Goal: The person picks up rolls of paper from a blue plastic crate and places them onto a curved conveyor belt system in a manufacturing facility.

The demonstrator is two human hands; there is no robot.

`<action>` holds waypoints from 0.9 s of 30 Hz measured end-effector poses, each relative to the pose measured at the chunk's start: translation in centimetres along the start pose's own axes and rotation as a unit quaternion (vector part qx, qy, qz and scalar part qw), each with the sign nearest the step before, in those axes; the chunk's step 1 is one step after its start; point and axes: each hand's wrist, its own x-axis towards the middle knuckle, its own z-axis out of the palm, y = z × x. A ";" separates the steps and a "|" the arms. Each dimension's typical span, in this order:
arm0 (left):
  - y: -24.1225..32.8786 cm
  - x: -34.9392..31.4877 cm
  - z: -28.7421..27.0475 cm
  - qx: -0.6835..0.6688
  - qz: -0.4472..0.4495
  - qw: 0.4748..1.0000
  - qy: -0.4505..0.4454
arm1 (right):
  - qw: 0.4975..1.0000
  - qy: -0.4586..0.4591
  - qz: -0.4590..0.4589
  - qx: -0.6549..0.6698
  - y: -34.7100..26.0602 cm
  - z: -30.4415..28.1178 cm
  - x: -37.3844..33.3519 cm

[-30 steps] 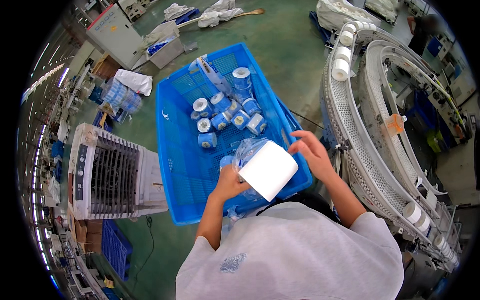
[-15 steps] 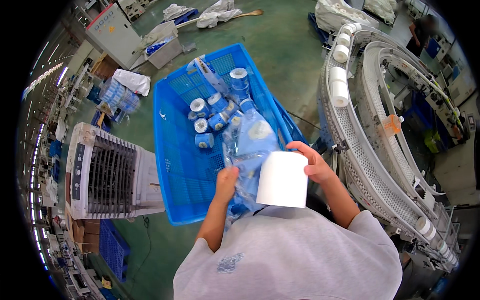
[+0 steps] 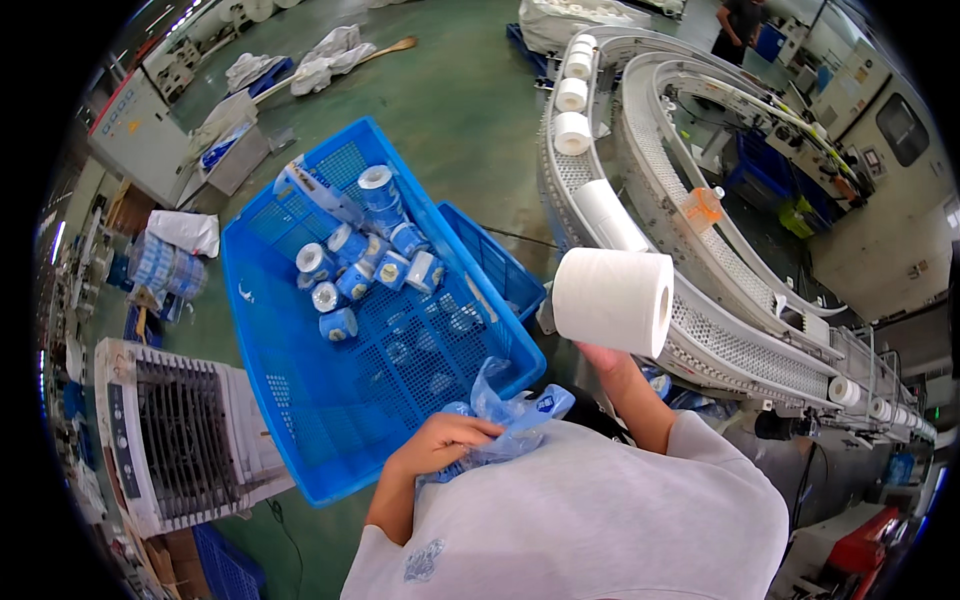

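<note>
A large white toilet paper roll [image 3: 605, 300] with an open core is in my right hand [image 3: 612, 368], which grips it from below. The roll hides most of those fingers. The held roll appears in front of the curved conveyor's near side. My left hand [image 3: 445, 445] is closed on a crumpled clear-and-blue plastic wrapper [image 3: 510, 415] close to my shirt, by the near corner of a big blue crate [image 3: 300, 440]. Inside that crate, several blue-wrapped rolls [image 3: 358, 280] lie in a loose heap, beside a folded blue plastic package [image 3: 318, 193].
On my right the curved conveyor [image 3: 690, 310] carries white rolls [image 3: 572, 133]. An orange-tinted bottle [image 3: 703, 208] sits at its inner rail. A smaller blue crate [image 3: 495, 260] adjoins the big one. An air cooler [image 3: 185, 435] stands left. A person [image 3: 738, 30] is far off.
My view has turned right. My right hand has carried the roll rightward, away from the wrapper and toward the conveyor. The wrapper, still in my left hand, has sunk and crumpled near my body.
</note>
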 end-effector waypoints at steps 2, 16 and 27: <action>-0.1 0.6 0.1 0.006 0.008 1.000 -0.010 | 0.997 -0.021 -0.020 0.078 -0.8 0.2 0.4; 0.8 2.1 0.9 0.005 -0.014 0.999 0.039 | 0.842 0.277 -0.343 -0.312 -19.5 -9.5 1.7; -0.6 1.4 0.3 -0.026 -0.046 0.978 0.199 | 0.582 0.506 -0.340 -0.538 -25.9 -21.9 1.4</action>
